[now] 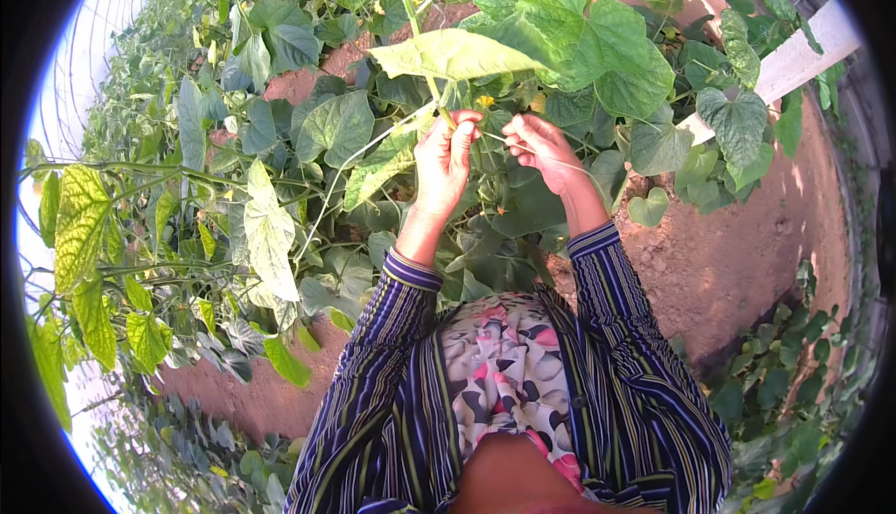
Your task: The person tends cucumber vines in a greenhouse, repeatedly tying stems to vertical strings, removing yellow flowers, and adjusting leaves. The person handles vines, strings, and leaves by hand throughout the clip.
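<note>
My left hand (442, 164) pinches a green cucumber vine stem (414, 19) between thumb and fingers, near a leaf joint. My right hand (542, 150), a little to the right, grips a thin pale string (494, 137) with its fingertips. That string spans the short gap between both hands, and its loose end trails over my right wrist. Another length of pale twine (350, 158) slants from the lower left up to the stem by my left fingers. Above the hands hangs a broad pale-green leaf (455, 53). A small yellow flower (484, 101) shows just behind my fingertips.
Dense cucumber foliage (336, 126) surrounds the hands. To the left, long vines with yellowing leaves (82, 224) reach across. A whitish beam (805, 59) slants through leaves at the upper right. Bare brown soil (714, 269) lies at the right, with low plants (777, 388) beyond it.
</note>
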Demonstrator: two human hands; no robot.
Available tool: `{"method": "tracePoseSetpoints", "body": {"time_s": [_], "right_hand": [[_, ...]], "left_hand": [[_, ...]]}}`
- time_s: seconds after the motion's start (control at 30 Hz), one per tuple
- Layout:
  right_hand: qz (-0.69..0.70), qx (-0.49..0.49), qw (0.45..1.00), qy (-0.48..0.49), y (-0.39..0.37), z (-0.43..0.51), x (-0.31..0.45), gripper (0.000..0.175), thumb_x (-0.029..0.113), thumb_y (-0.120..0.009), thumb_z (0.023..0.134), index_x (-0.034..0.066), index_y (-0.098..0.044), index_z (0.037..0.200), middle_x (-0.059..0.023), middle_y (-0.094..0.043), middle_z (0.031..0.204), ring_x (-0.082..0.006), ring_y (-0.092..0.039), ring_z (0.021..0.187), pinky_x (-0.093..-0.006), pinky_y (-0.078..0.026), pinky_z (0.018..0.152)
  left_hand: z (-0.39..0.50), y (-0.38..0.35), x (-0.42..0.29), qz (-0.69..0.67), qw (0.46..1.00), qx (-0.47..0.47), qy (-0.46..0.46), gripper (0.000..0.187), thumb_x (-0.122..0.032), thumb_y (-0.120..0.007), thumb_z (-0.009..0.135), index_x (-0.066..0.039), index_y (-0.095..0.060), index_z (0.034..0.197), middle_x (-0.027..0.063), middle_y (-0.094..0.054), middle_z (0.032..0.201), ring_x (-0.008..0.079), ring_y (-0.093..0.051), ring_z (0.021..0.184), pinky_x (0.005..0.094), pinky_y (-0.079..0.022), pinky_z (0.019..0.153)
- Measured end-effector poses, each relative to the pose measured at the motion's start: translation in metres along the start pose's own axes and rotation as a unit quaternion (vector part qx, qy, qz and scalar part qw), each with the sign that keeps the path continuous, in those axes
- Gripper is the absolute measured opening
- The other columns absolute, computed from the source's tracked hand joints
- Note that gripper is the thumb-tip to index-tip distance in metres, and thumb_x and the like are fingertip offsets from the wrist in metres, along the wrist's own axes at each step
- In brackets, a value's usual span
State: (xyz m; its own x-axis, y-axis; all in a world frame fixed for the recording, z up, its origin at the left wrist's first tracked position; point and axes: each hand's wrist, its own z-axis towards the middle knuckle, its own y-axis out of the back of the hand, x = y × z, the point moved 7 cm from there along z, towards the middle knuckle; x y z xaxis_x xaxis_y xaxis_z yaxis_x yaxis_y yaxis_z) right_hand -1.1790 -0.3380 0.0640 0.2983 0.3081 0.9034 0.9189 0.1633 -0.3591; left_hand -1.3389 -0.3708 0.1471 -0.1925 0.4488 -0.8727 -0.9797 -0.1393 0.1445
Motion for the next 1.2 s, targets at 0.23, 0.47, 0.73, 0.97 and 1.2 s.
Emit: {"method": "tracePoseSetpoints", "body": {"time_s": [0.23, 0.47, 0.73, 0.97, 1.2], "right_hand": [[-0.479, -0.030, 0.834, 0.270, -0.041, -0.041, 0.051, 0.010, 0.015, -0.067, 0.077, 0.0089, -0.059, 0.079, -0.0022, -0.062, 0.073, -0.0190, -0.060, 0.060, -0.0301, -0.046, 0.055], [-0.520, -0.171, 0.671, 0.501, -0.052, -0.068, 0.075, 0.012, 0.007, -0.067, 0.069, 0.0098, -0.057, 0.076, -0.0057, -0.049, 0.067, -0.0260, -0.055, 0.063, -0.0372, -0.045, 0.053], [-0.365, -0.241, 0.765, 0.472, -0.039, -0.116, 0.129, 0.011, 0.008, -0.065, 0.086, 0.0028, -0.062, 0.095, -0.0054, -0.061, 0.084, -0.0132, -0.057, 0.071, -0.0242, -0.044, 0.063], [0.035, 0.037, 0.985, 0.166, -0.077, -0.113, 0.056, 0.017, 0.019, -0.061, 0.093, 0.0039, -0.059, 0.101, 0.0012, -0.060, 0.088, -0.0039, -0.052, 0.076, -0.0196, -0.040, 0.065], [0.023, -0.004, 0.974, 0.226, -0.066, -0.110, 0.058, 0.013, 0.015, -0.059, 0.093, 0.0034, -0.057, 0.100, 0.0010, -0.060, 0.087, -0.0040, -0.051, 0.073, -0.0203, -0.040, 0.064]], "left_hand": [[-0.016, 0.002, -0.013, -0.011, 0.999, 0.049, -0.014, 0.030, -0.019, -0.049, 0.099, -0.001, -0.054, 0.122, 0.0032, -0.060, 0.091, 0.0106, -0.057, 0.085, 0.0267, -0.048, 0.081], [-0.021, -0.013, -0.036, -0.087, 0.994, 0.064, -0.008, 0.026, -0.018, -0.046, 0.100, 0.001, -0.057, 0.116, 0.0038, -0.061, 0.095, 0.0108, -0.058, 0.089, 0.0260, -0.049, 0.079], [-0.024, -0.020, -0.032, -0.037, 0.999, 0.030, -0.008, 0.019, -0.007, -0.056, 0.094, 0.002, -0.063, 0.109, 0.0064, -0.064, 0.095, 0.0112, -0.061, 0.084, 0.0236, -0.050, 0.072], [-0.012, -0.034, -0.039, 0.038, 0.991, 0.030, -0.123, 0.032, -0.002, -0.059, 0.082, 0.000, -0.060, 0.114, 0.0088, -0.054, 0.082, 0.0187, -0.054, 0.070, 0.0279, -0.048, 0.066], [-0.013, -0.049, -0.031, -0.065, 0.994, 0.019, -0.085, 0.034, 0.004, -0.058, 0.082, -0.001, -0.060, 0.116, 0.0052, -0.056, 0.086, 0.0125, -0.054, 0.073, 0.0241, -0.048, 0.066]]}}
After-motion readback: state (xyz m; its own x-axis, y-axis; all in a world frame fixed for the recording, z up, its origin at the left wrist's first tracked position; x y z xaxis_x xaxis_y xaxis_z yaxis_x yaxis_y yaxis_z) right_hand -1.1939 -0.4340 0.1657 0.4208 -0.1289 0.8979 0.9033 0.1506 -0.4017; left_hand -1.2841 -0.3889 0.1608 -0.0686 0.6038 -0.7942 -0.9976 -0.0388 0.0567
